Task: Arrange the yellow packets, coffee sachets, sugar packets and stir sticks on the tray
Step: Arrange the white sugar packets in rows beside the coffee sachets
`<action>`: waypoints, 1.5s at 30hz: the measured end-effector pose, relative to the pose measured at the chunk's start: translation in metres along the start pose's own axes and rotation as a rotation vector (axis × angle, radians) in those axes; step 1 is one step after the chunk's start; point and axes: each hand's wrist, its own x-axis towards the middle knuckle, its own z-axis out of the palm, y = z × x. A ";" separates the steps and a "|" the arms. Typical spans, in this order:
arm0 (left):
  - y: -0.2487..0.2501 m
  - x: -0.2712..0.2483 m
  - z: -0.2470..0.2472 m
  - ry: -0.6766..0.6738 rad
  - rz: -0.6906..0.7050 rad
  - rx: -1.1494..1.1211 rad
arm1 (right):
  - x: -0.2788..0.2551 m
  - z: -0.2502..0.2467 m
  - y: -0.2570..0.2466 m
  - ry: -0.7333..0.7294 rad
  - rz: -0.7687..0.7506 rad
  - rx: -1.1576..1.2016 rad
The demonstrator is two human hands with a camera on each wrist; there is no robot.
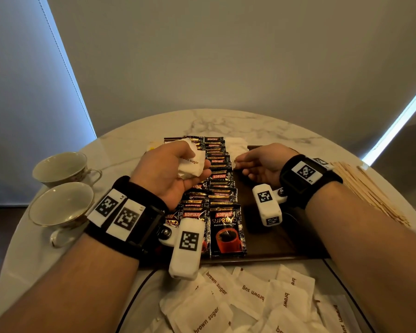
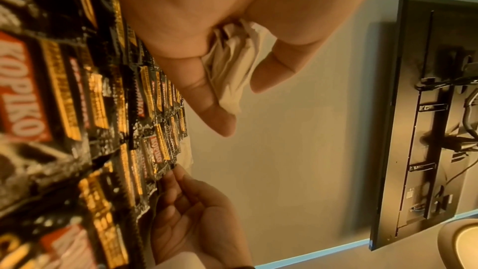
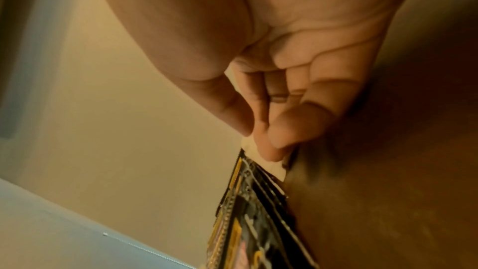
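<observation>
Your left hand (image 1: 168, 174) curls round a bunch of white sugar packets (image 1: 191, 163), held palm-up above the coffee sachets (image 1: 220, 188). The sachets lie in overlapping rows on the dark tray (image 1: 269, 239), directly below that hand and just left of your right hand (image 1: 257, 164). Your right hand is lowered to the tray, thumb and fingertips (image 3: 269, 146) pinching one white packet (image 3: 276, 168) at the right edge of the sachet rows. More sugar packets (image 1: 238, 301) lie loose on the table (image 1: 226, 121), nearer you than both wrists. Stir sticks (image 1: 370, 191) are piled right of your right wrist. Two teacups (image 1: 63, 186) stand left of your left wrist.
</observation>
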 end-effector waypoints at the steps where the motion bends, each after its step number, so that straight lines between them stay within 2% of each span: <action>1: 0.000 -0.001 0.000 -0.018 0.001 -0.016 | -0.001 0.000 0.000 -0.004 0.002 0.028; 3: -0.001 -0.001 0.001 -0.048 0.014 -0.050 | -0.004 -0.003 0.001 -0.034 -0.018 0.118; 6: -0.005 0.001 0.002 -0.069 0.053 -0.050 | -0.021 -0.007 0.002 -0.105 -0.126 0.239; 9: -0.009 0.005 0.002 -0.077 0.081 -0.012 | -0.043 -0.003 0.004 -0.182 -0.255 0.202; 13: -0.013 0.000 0.003 -0.146 0.083 0.060 | -0.063 0.014 0.010 -0.310 -0.355 0.117; 18: -0.015 -0.002 0.004 -0.186 0.085 0.121 | -0.064 0.027 0.019 -0.237 -0.438 0.134; 22: -0.016 -0.001 0.002 -0.210 0.096 0.178 | -0.063 0.024 0.023 -0.247 -0.413 0.252; 25: -0.017 0.000 0.002 -0.174 0.118 0.202 | -0.064 0.025 0.024 -0.259 -0.414 0.306; 37: -0.010 0.003 0.002 0.014 0.102 0.193 | -0.066 0.021 0.025 -0.239 -0.415 0.140; 41: -0.008 0.001 0.003 0.009 0.083 0.199 | -0.067 0.015 0.022 -0.243 -0.377 0.054; 45: -0.010 -0.002 0.005 -0.022 0.083 0.199 | -0.066 0.018 0.023 -0.231 -0.380 0.096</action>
